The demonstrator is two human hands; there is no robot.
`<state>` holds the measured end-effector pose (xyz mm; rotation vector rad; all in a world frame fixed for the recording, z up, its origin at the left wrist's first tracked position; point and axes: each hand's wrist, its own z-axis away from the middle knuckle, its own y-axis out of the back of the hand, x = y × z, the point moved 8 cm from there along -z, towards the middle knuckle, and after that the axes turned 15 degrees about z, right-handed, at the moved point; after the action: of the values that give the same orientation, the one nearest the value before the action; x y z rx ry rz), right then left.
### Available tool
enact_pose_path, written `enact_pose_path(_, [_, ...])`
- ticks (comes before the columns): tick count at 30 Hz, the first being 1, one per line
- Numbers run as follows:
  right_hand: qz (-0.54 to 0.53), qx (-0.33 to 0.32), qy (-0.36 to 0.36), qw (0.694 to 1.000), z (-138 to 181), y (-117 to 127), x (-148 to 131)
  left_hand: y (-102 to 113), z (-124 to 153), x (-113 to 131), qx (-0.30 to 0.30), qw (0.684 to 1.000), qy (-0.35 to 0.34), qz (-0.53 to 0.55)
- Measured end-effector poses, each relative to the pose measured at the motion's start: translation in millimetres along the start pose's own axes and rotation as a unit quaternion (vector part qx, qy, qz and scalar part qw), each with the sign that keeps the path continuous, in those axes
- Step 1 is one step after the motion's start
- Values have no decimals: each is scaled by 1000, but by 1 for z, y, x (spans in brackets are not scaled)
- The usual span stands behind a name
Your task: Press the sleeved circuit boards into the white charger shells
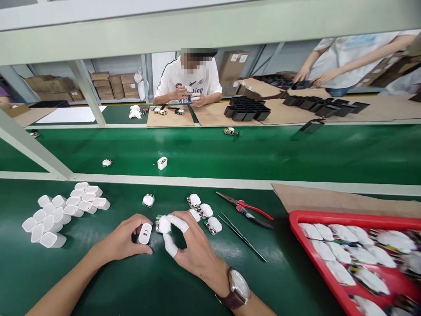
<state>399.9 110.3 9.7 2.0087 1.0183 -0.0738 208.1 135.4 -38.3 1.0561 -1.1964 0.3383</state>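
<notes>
My left hand (130, 237) curls around a small white plastic charger housing (145, 233), whose end with two dark slots faces me. Close to its right, my right hand (194, 243), with white covers on thumb and forefinger, pinches a small circuit board (162, 224) topped with a white pad. The board and the housing are apart. Beyond my hands lies a similar padded board (148, 200). Several more boards (206, 210) sit just past my right fingers, one partly hidden by them. A watch (239, 283) is on my right wrist.
White housings (52, 217) stand grouped at left. Red-handled pliers (245, 208) and tweezers (243, 238) lie right of the boards. A red tray (296, 219) of padded boards fills the right. Behind runs a green belt (197, 151) carrying scattered parts; two people work across it.
</notes>
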Motion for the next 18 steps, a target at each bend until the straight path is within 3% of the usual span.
enact_pose_path(3, [-9, -16, 46, 999, 2, -2, -14, -2, -3, 12, 74, 992, -91, -40])
enact_pose_path(6, [42, -16, 82, 996, 5, -4, -21, -5, -1, 19, 104, 980, -150, -83])
enact_pose_path(18, [70, -50, 93, 992, 11, -13, -21, -9, 3, 17, 100, 970, -161, -155])
